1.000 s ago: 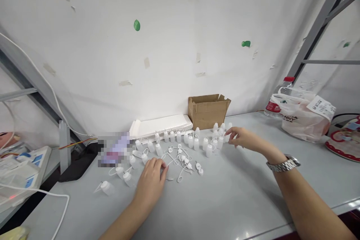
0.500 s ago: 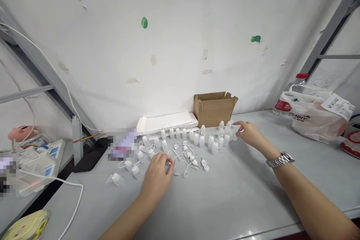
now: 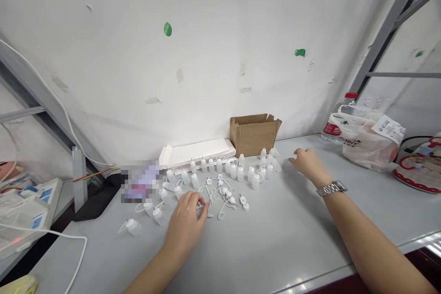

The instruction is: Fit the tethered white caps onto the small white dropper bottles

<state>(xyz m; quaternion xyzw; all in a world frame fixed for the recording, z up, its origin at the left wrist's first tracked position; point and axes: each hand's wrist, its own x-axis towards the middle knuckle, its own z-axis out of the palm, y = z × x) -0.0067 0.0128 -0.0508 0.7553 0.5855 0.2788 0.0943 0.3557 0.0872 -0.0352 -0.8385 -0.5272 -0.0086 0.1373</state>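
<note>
My left hand (image 3: pixel 186 218) rests low beside a loose pile of white caps with looped straps (image 3: pixel 225 193). Its thumb and fingertips curl together; what they hold, if anything, is too small to make out. My right hand (image 3: pixel 308 165), with a metal watch (image 3: pixel 332 188) on the wrist, hovers right of a cluster of small translucent squeeze bottles (image 3: pixel 255 182). Its fingers are bent and apart, with nothing visible in them. More bottles stand in a row at the back, and several with caps and straps (image 3: pixel 159 215) sit left of my left hand.
An open cardboard box (image 3: pixel 255 138) and flat white boards (image 3: pixel 196 152) lie against the wall. At right are a drink bottle (image 3: pixel 332 129), a plastic bag (image 3: pixel 365 147) and a red-trimmed item (image 3: pixel 418 170). At left, a white cable (image 3: pixel 82 252) crosses the table near a blurred purple item (image 3: pixel 143 181).
My right hand has drawn away to the right from the bottle cluster. My left hand stays by the caps. The whole view has swung somewhat to the right.
</note>
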